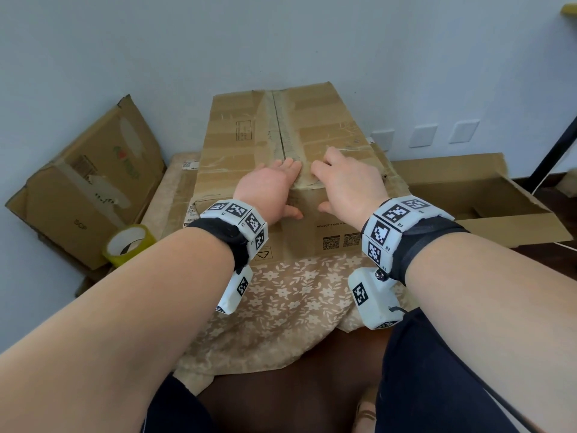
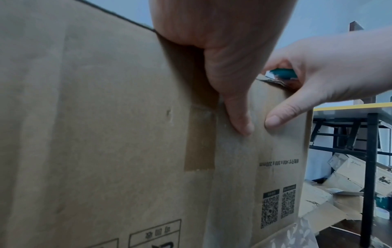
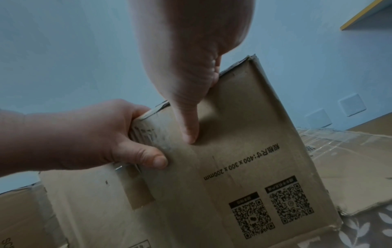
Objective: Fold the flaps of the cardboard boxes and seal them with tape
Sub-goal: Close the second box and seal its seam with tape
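three cardboard boxes point(image 1: 290, 142), one tape roll point(image 1: 129, 245)

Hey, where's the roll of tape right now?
In the head view the tape roll sits at the left, beside the left forearm, just in front of the leaning cardboard box and left of the box both hands are pressing.
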`<action>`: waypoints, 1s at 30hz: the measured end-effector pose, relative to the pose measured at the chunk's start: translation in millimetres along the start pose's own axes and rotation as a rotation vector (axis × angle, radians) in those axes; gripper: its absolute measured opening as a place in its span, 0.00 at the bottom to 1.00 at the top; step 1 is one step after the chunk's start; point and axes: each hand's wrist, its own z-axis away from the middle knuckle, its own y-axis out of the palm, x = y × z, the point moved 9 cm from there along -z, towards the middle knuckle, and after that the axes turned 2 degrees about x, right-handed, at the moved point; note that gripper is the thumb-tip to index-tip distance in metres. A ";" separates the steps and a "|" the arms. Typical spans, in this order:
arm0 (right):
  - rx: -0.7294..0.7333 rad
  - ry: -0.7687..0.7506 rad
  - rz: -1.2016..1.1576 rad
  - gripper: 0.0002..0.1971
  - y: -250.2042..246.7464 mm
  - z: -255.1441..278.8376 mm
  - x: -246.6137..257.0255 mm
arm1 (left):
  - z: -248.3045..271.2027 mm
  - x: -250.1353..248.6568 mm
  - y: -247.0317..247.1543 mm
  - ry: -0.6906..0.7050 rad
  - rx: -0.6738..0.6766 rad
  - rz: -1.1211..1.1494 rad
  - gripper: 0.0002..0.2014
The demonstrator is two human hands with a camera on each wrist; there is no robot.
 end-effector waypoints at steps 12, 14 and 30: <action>0.079 -0.002 -0.083 0.28 -4.6 3.4 -0.7 | 21.9 -5.8 -17.4 0.119 0.163 -0.033 0.33; 0.102 -0.001 -0.092 0.27 -6.9 1.5 -0.3 | 25.0 -4.1 -23.0 0.119 0.231 0.017 0.27; 0.477 0.022 -0.157 0.21 -23.5 -29.4 -5.8 | -3.4 3.5 -21.8 -0.100 0.514 0.129 0.38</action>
